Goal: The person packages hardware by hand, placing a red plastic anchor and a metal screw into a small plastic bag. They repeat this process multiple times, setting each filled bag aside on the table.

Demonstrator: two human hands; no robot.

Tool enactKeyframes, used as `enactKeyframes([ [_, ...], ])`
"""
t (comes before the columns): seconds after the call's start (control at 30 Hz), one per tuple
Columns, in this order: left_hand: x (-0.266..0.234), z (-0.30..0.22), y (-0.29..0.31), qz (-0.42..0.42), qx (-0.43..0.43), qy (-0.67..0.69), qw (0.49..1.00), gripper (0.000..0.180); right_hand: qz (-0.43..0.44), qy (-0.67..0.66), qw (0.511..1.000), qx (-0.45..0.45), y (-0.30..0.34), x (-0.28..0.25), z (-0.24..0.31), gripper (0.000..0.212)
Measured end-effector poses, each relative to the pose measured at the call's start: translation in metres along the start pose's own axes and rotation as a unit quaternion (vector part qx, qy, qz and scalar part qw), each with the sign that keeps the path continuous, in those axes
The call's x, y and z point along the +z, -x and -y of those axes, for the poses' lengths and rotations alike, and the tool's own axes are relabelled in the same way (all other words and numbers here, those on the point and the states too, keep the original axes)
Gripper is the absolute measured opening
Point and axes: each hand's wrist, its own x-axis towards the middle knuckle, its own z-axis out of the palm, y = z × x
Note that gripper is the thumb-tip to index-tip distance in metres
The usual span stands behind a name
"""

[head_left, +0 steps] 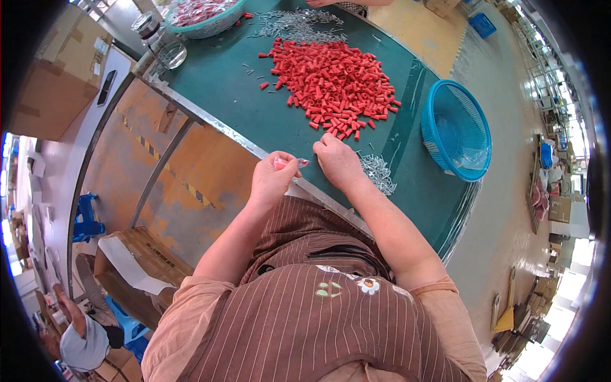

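Note:
My left hand (272,180) is closed around a small clear plastic bag (303,163) with something red showing in it, just over the table's near edge. My right hand (339,162) is beside it above the green tabletop (223,83), its fingers pinched together; what they hold, if anything, is hidden. Beyond my right hand spreads a large heap of red tapered plastic caps (334,83). Close to my right wrist lies a small pile of silver screws (378,173). A second scatter of silver screws (299,27) lies behind the red heap.
A blue plastic basket (429,121) stands at the table's right side, with clear plastic inside. At the far left are a basket of red packets (213,27) and a glass jar (170,54). Another person's hand (323,2) shows at the far edge. An open carton (137,270) sits lower left.

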Motion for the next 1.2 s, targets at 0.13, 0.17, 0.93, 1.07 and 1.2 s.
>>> enactKeyframes([
  [0.13, 0.001, -0.001, -0.003, -0.003, 0.022, -0.025, 0.999, 0.008, -0.024, -0.018, 0.997, 0.072, 0.000, 0.000, -0.006, 0.009],
  [0.17, 0.003, 0.000, -0.004, -0.003, 0.039, -0.046, 0.998, 0.009, -0.023, -0.017, 0.997, 0.072, 0.001, -0.009, -0.004, 0.009],
  [0.93, 0.058, -0.015, 0.012, 0.143, 0.005, -0.019, 0.990, 0.009, -0.089, -0.078, 0.992, 0.030, 0.072, -0.093, 0.028, 0.015],
  [1.07, 0.060, -0.022, 0.017, 0.213, -0.072, 0.041, 0.974, 0.009, -0.089, -0.098, 0.991, 0.031, 0.081, -0.095, 0.022, 0.008],
  [1.2, 0.058, -0.025, 0.022, 0.264, -0.048, 0.014, 0.963, 0.013, -0.044, -0.307, 0.932, 0.190, 0.087, -0.102, 0.017, 0.009],
])
